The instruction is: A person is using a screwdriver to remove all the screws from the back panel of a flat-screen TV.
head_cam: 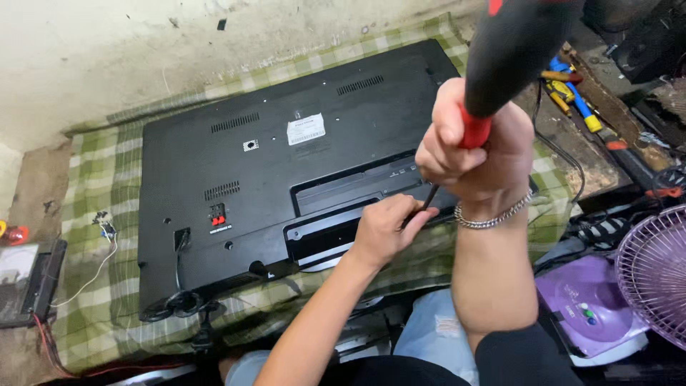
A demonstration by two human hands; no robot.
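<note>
The right hand (468, 146) is clamped around the red-and-black screwdriver (493, 78) handle (shaft angled down); the left hand (386, 225) pinches the shaft at its tip, against the black television back panel (286, 164); the panel lies face-down on a green checked cloth (100, 171).

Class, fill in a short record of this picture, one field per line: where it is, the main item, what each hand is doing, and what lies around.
Setting: green checked cloth spread on a floor by a pale wall
Main item: black flat television, face down, back panel up
Right hand: gripping the red and black handle of a screwdriver
Left hand: fingers at the screwdriver's shaft, near the tip, resting on the panel
Wrist: silver chain bracelet
Nearby: purple fan, loose tools at upper right
</note>
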